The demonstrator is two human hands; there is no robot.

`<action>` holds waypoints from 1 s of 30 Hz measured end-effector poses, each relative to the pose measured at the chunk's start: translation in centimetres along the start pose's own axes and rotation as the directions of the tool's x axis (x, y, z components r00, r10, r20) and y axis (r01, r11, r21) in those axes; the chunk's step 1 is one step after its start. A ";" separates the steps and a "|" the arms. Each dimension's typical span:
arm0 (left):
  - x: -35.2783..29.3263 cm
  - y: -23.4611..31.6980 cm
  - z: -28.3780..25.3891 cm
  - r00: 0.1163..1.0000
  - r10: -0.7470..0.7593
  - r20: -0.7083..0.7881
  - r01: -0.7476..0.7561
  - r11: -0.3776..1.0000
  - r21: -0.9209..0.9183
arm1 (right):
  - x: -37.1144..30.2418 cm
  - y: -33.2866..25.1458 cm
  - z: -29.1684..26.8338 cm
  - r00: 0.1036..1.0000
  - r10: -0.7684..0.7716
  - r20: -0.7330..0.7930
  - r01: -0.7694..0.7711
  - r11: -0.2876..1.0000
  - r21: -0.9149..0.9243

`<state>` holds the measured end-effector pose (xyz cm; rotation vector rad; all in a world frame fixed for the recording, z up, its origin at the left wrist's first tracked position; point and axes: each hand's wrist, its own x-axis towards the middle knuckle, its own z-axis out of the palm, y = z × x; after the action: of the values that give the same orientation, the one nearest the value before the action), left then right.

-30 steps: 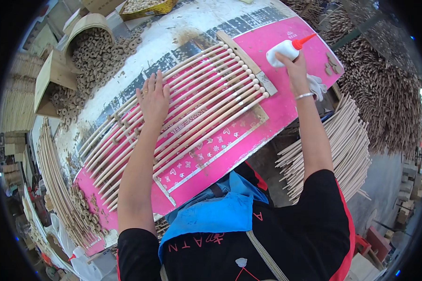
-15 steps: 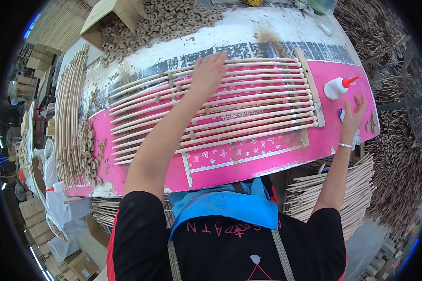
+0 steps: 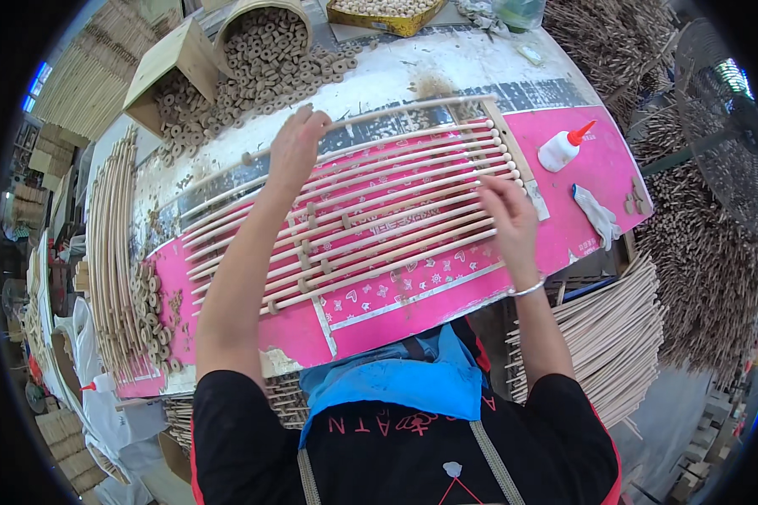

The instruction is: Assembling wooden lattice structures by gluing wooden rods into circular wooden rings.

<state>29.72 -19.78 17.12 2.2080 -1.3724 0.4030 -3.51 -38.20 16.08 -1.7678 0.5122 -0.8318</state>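
Note:
Several pale wooden rods with ball ends (image 3: 413, 187) lie side by side across a pink board (image 3: 531, 126). Small brown wooden rings (image 3: 303, 244) sit on several of them. The farthest rod (image 3: 396, 109) lies apart from the others, with a ring (image 3: 246, 158) toward its left end. My left hand (image 3: 297, 151) is closed around this rod, though part of the grip is hidden. My right hand (image 3: 510, 220) hovers over the rods near their ball ends, fingers loosely bent and apart, and I see nothing held in it. A wooden strip (image 3: 522, 160) borders the ball ends.
Brown rings spill from a wooden box (image 3: 164, 71) and a round tub (image 3: 265, 13) at the back left. A white glue bottle with a red tip (image 3: 558, 153) and a white glove (image 3: 598, 217) are at right. More rods (image 3: 114, 252) lie at left; bundled sticks (image 3: 598, 345) are below.
My left hand has moved left, and the farthest rod is now separated from the row. My right hand has come left from beside the glove to the ball ends. The view has shifted slightly.

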 end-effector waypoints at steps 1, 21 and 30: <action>0.2 1.5 -1.9 0.995 0.076 -0.060 -0.076 0.997 -0.004 | -0.1 -1.8 1.5 0.979 0.176 0.102 -0.189 0.973 0.133; -18.9 6.5 -19.3 0.920 -0.346 0.187 0.380 0.904 -0.197 | 0.6 -5.0 10.1 0.892 0.302 0.337 -0.452 0.610 0.651; -14.6 12.0 -13.7 0.936 -0.312 0.164 0.350 0.881 -0.318 | -5.5 -7.4 17.0 0.832 0.209 0.513 -0.532 0.563 0.633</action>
<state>12.64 -5.58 24.34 2.1328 -0.9924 -0.0792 5.16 -21.03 18.16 -0.9157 0.2001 -0.2741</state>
